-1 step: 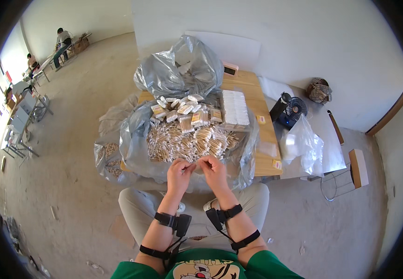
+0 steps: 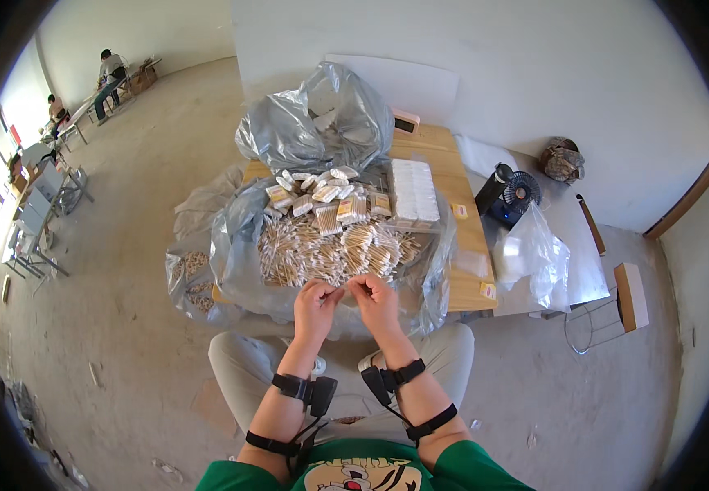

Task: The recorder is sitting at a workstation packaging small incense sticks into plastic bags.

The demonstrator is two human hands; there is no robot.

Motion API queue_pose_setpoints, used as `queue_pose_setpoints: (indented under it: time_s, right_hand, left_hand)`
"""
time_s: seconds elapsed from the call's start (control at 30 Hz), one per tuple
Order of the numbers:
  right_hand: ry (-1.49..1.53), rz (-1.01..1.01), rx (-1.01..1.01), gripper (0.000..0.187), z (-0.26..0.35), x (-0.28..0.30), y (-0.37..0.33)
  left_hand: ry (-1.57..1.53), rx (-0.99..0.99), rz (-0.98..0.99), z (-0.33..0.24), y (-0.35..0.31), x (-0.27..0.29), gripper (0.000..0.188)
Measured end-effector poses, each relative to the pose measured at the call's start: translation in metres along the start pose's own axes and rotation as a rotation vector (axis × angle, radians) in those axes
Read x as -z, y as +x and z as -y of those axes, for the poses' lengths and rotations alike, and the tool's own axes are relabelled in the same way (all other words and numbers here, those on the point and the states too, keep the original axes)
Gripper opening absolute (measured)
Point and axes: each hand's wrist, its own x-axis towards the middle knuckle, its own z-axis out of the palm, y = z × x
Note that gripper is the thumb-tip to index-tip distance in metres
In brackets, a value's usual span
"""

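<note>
Hands, bare, two, head view: left hand [image 2: 315,309] and right hand [image 2: 376,306], side by side at the near edge of the swab pile. Fingers of each curled, thumb and fingertips drawn close together, the two sets of tips nearly meeting; whether anything small is pinched between them, cannot tell.

Swab pile [image 2: 301,250]: loose, pale-stemmed, white-tipped, heaped just beyond the hands on grey plastic sheeting [image 2: 236,237]. Swab packs [image 2: 327,196]: numerous, some with yellow labels, jumbled directly behind the pile. White packs [image 2: 414,190]: in a neat block, right of the jumble. Grey plastic bag [image 2: 289,123]: large, crumpled, behind the packs. Wooden table [image 2: 473,270]: beneath all these. Fan [image 2: 522,188]: black, on the side table [image 2: 587,274] at right, with clear plastic bag [image 2: 546,262] before it. Two people: seated, far left background.
</note>
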Motion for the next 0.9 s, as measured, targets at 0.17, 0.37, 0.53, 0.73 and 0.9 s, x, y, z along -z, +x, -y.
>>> queue_pose_setpoints:
  time_s: [0.17,0.37,0.53,0.73,0.9]
  right_hand:
    - [0.116,-0.096,0.049,0.016,-0.014,-0.016,0.021]
    - [0.340,-0.035,-0.325,0.027,-0.015,-0.020,0.019]
    - [0.150,0.019,-0.212,0.028,-0.031,-0.011,0.026]
    - [0.088,-0.150,-0.138,0.027,-0.057,-0.026,0.029]
    - [-0.139,-0.164,-0.093,0.031,-0.051,-0.029,0.036]
  left_hand:
    - [0.117,-0.097,-0.092,0.003,0.024,-0.005,0.012]
    - [0.090,-0.008,-0.237,0.027,0.037,-0.014,0.015]
    - [-0.299,0.301,-0.015,0.051,0.041,-0.013,0.022]
    - [0.004,0.197,-0.083,0.038,0.036,-0.024,0.023]
    - [0.021,0.165,-0.142,0.063,0.037,-0.014,0.021]
